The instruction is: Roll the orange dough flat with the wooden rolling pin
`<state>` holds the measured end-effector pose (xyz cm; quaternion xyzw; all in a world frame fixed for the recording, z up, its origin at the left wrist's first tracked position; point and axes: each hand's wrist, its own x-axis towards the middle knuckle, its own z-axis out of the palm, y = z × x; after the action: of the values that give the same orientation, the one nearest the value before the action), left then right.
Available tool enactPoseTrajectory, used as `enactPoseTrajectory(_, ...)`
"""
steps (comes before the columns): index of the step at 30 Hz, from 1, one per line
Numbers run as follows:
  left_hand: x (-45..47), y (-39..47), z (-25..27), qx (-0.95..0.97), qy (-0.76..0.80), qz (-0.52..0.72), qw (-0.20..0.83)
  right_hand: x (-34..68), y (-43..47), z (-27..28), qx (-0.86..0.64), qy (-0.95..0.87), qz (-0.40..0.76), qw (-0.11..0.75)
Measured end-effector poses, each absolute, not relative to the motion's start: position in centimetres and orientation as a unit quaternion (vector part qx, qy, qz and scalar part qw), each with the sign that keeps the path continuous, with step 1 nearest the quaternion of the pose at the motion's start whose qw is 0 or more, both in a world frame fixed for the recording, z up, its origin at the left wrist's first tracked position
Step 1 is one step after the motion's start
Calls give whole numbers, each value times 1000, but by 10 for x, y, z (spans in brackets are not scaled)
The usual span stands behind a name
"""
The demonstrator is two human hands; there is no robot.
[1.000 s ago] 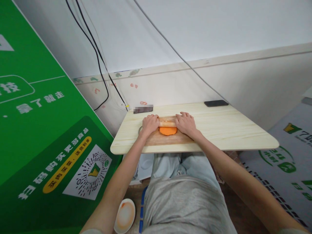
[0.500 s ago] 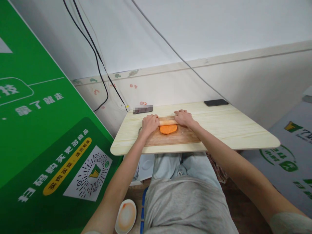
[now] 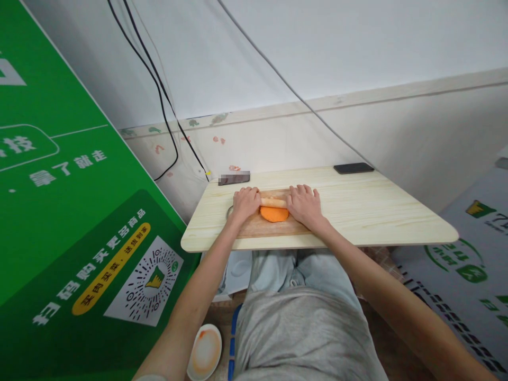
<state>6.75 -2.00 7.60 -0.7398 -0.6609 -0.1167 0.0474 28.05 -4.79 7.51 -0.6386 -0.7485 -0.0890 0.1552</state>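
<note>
A pale wooden rolling pin (image 3: 273, 202) lies crosswise over a flat piece of orange dough (image 3: 274, 214). My left hand (image 3: 246, 202) is closed round the pin's left end. Its right end is wrapped by my right hand (image 3: 305, 203). Below the pin, the near part of the dough shows as a rounded half; the far part is hidden by the pin. Both rest on a brown wooden cutting board (image 3: 254, 229), with a metal ring at its left edge.
The board lies on a light wood-grain table (image 3: 381, 211) against the wall. A black phone (image 3: 353, 168) sits at the back right, and a dark, partly blurred flat device (image 3: 234, 179) at the back left. Lower down, left of my legs, is a stained white dish (image 3: 204, 352).
My right hand has turned and settled more squarely over the pin's right end, its wrist lower. The pin stays across the dough, with slightly more orange showing below it.
</note>
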Motion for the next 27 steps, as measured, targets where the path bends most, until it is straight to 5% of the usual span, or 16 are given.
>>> enactPoseTrajectory(13, 67, -19, 73, -747, -653, -118, 48, 268, -83, 82, -651, -738, -82, 158)
enactPoseTrajectory(27, 70, -22, 81, -747, -654, -88, 75, 284, -22, 84, -646, -756, -16, 104)
